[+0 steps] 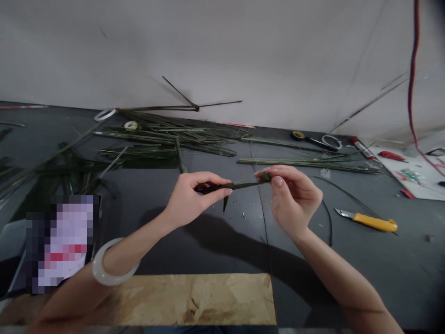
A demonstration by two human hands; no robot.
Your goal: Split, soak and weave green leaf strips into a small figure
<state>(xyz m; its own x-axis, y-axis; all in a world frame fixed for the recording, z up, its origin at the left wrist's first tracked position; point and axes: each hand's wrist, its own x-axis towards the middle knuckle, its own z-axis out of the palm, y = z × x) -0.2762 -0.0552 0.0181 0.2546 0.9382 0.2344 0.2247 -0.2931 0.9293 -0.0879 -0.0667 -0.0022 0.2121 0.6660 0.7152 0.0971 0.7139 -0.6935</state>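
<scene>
Between my hands stretches a narrow green leaf strip (245, 185), held above the dark table. My left hand (196, 195) pinches it between thumb and fingers, and a pointed leaf end hangs below the fingertips. At the other end, my right hand (294, 197) grips a small folded or knotted green part (266, 176) of the leaf with thumb and fingers. A thin, pale thread-like line runs beside the strip between the two hands. The exact fold inside the right fingers is partly hidden.
Long leaf strips (163, 134) lie piled along the wall. A yellow-handled knife (375, 221) with its blade out rests at right. Rolls of tape (131, 125), a red-capped tube (363, 149) and a white board (424, 178) surround the work. A blurred-out device (69, 236) lies at left.
</scene>
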